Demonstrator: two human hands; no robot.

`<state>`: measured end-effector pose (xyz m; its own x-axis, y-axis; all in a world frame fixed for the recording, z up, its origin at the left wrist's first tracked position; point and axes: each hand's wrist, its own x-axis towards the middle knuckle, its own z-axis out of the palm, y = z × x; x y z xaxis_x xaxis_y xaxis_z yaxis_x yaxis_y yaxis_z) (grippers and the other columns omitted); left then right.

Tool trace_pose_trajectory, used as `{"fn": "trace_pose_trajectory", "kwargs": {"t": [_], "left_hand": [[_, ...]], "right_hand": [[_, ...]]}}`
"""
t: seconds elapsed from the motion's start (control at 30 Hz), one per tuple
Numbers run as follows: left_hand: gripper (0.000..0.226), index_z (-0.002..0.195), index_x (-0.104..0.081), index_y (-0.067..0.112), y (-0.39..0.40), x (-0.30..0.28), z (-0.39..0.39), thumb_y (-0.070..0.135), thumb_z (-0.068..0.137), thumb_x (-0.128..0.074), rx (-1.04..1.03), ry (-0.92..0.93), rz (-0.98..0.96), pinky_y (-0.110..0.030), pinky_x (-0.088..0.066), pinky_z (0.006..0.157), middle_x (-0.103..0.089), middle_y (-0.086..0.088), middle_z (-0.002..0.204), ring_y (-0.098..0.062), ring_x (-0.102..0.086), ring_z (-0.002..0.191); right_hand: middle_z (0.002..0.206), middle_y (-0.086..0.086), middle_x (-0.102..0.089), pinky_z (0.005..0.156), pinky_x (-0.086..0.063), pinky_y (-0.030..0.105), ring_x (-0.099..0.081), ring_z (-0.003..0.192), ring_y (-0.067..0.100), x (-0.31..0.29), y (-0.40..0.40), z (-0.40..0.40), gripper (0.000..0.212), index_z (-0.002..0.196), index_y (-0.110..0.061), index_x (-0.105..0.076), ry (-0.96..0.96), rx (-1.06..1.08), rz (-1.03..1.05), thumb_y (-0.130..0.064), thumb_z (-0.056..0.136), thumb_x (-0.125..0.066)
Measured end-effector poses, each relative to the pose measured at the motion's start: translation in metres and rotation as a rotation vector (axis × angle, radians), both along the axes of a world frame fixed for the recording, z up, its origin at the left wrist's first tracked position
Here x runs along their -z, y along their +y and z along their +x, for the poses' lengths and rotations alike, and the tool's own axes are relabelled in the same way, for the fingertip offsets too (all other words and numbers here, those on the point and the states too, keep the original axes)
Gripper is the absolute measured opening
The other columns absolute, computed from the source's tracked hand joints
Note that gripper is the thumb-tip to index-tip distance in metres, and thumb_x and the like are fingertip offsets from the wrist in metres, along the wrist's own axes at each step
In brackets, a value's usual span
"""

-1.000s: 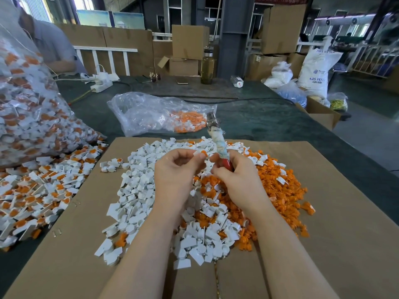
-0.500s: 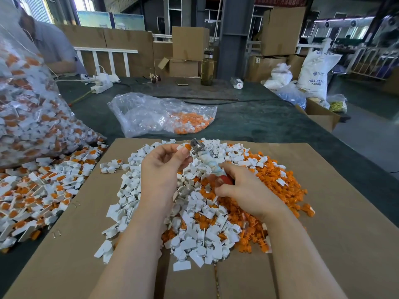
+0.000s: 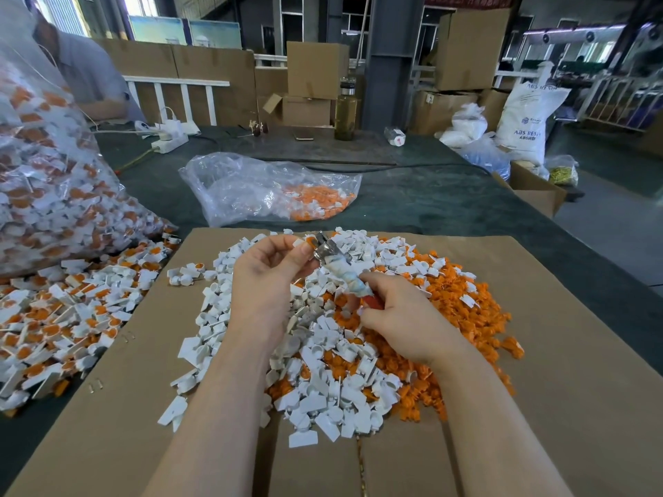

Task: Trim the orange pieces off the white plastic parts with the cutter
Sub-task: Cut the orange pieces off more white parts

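Here, mid-trim at a factory bench: left hand [image 3: 267, 281] pinching a small white part with orange piece [image 3: 305, 242] between thumb and fingertips, right hand [image 3: 398, 313] wrapped round the red grip of the cutter [image 3: 335, 261], metal head angled toward 11 o'clock and touching the pinched part. Unclear from this angle whether the blades are already biting.

Likely trouble, judged from the pose: blades sitting just beside the left thumb, so a slip or a hurried squeeze could nick skin; a bite too far into the white could spoil the part; a snipped orange scrap could spring off toward the untrimmed stock at 9 o'clock and muddle the sorting. Tape-wrapped handle gripped low, well back from the head, so possibly less control at the tip.

Beneath the hands, a flat brown cardboard sheet [image 3: 559, 407] over a dark green table [image 3: 448, 202], heaped with trimmed white parts [image 3: 315, 399] at centre and loose orange offcuts [image 3: 462, 310] toward 3 o'clock. At 9 o'clock, untrimmed white-and-orange parts [image 3: 61, 310] spilling from a big clear sack [image 3: 39, 195]. At 12 o'clock, a smaller clear bag [image 3: 258, 188] holding orange scraps. Beyond, cardboard boxes [image 3: 315, 66], a steel column [image 3: 391, 59], a power strip [image 3: 168, 136], a glass jar [image 3: 346, 111], a white resin sack [image 3: 527, 120], and another person's grey sleeve [image 3: 89, 73] at 10 o'clock
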<state>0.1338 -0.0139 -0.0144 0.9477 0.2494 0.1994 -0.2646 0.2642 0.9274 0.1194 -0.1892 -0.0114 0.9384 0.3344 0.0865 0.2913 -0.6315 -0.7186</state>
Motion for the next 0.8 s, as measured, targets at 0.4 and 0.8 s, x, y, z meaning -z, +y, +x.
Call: {"fn": "trace_pose_trajectory", "kwargs": {"t": [0.4, 0.8], "left_hand": [[0.013, 0.08, -0.067, 0.01, -0.001, -0.003, -0.002, -0.001, 0.087, -0.066, 0.03, 0.065, -0.065, -0.022, -0.059, 0.068, -0.07, 0.007, 0.065, -0.008, -0.067, 0.061], [0.019, 0.118, -0.057, 0.004, 0.057, -0.001, 0.003, 0.008, 0.102, -0.049, -0.39, 0.28, -1.013, -0.023, -0.06, 0.062, -0.073, -0.008, 0.102, -0.01, -0.075, 0.073]], "right_hand": [[0.077, -0.007, -0.061, 0.058, -0.048, 0.031, -0.056, 0.064, 0.005, 0.004, 0.002, 0.003, 0.011, 0.084, -0.026, -0.061, -0.068, 0.033, -0.051, -0.016, 0.087, -0.058], [0.062, -0.01, -0.05, 0.046, -0.027, 0.017, -0.046, 0.051, 0.006, 0.009, -0.004, 0.009, 0.024, 0.071, -0.032, -0.043, -0.226, 0.336, -0.061, -0.02, 0.088, -0.055]]}}
